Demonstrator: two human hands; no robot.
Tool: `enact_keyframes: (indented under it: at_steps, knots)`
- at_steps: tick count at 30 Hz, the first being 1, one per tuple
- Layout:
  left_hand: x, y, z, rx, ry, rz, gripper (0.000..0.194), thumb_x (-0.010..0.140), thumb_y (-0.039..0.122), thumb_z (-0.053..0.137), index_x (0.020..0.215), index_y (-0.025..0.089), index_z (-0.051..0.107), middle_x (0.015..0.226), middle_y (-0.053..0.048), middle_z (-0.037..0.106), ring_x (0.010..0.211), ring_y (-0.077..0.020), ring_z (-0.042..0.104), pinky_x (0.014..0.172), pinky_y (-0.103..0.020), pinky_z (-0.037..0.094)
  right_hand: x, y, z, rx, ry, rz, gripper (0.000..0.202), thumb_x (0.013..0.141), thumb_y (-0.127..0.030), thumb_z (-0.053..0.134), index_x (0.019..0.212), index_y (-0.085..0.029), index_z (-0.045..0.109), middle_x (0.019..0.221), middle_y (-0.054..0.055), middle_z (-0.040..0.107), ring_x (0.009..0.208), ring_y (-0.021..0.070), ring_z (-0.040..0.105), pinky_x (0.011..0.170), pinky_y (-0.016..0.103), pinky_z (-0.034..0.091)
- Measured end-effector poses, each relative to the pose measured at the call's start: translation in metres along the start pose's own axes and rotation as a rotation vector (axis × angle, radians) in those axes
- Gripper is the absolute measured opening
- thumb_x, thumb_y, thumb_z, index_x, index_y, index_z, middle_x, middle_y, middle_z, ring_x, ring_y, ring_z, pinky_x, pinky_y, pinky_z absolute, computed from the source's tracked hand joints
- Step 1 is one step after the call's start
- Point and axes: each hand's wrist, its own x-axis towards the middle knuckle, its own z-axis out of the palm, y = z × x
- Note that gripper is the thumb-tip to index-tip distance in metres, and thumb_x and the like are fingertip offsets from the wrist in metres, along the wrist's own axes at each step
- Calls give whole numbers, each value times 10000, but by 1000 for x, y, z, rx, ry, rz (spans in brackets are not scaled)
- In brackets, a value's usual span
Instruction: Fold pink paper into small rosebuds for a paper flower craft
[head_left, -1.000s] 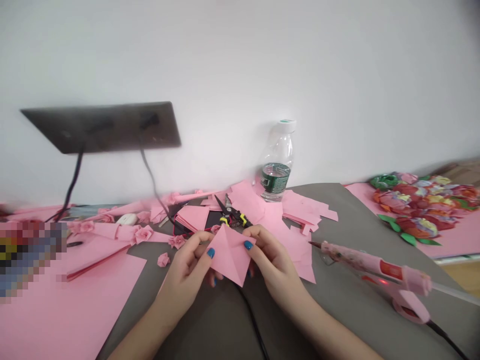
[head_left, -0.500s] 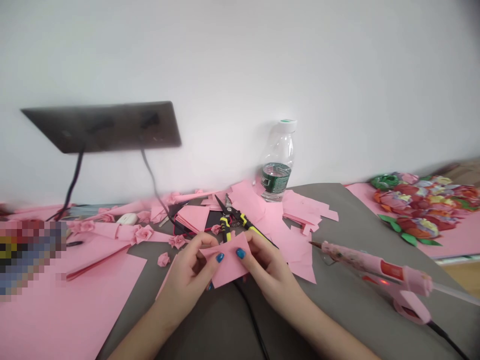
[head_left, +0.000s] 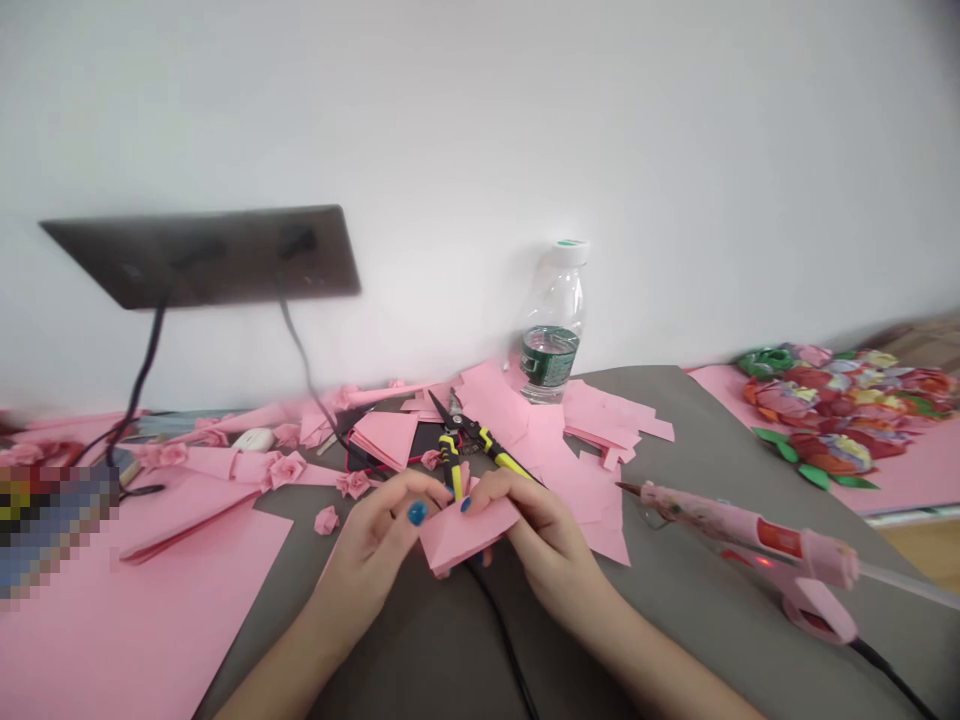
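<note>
A small piece of pink paper point(head_left: 471, 535), bent over along its upper edge, is held between my hands above the grey table. My right hand point(head_left: 551, 535) is closed on its right part, with fingers curled over the top edge and the rest of the grip partly hidden. At the left edge, my left hand point(head_left: 375, 545) is closed with its thumb raised by the corner and fingertips partly hidden beneath the paper. Just beyond my hands lie pruning shears point(head_left: 454, 460) with yellow and black handles, blades apart, on pink paper pieces point(head_left: 559, 440).
A pink glue gun point(head_left: 757, 550) with a lit red light lies at right. Behind stands a water bottle point(head_left: 555, 330). Folded paper roses point(head_left: 285, 468) and a large pink sheet point(head_left: 165, 620) are at left; colourful paper flowers point(head_left: 832, 410) lie far right. A black cable point(head_left: 499, 620) runs below my hands.
The paper has gone from flat to bent over at the top. My right fingers have curled over its upper edge, and my left thumb has lifted off its face towards the left.
</note>
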Motion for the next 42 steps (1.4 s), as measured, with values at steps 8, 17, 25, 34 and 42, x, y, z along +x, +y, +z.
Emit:
enact_keyframes:
  at_steps: [8,17,25,34,42]
  knots:
    - [6,6,4,178,55,-139,198,858,341,673,796,155,705,623,-4,682,573,-134,641,560,-214,537,-2,1,1,29,81,66,456,964,-614,428,1098,-219,610,791,4,571,591,130,551,535,250,472]
    - [6,7,6,157,31,-180,196,857,325,663,883,143,732,688,-51,760,598,-160,686,574,-245,574,6,-7,1,-179,92,152,412,869,-562,624,709,-187,563,646,-28,481,530,105,422,501,231,394]
    - [6,5,5,92,16,-240,230,836,364,693,841,147,769,648,-59,768,559,-163,689,536,-236,559,4,-8,3,-205,65,159,402,875,-557,610,721,-187,575,633,-28,463,543,116,406,493,230,375]
    - [4,7,5,64,28,-263,220,820,356,710,799,143,765,624,-52,761,542,-145,665,532,-217,540,3,-7,2,-230,57,150,403,891,-553,589,725,-186,573,637,-27,464,550,121,403,508,239,357]
    - [5,5,4,186,0,-223,281,840,403,659,727,153,718,586,-11,667,525,-137,592,509,-215,469,3,-6,3,-277,25,118,393,895,-524,607,700,-185,564,640,-24,469,578,122,409,525,240,340]
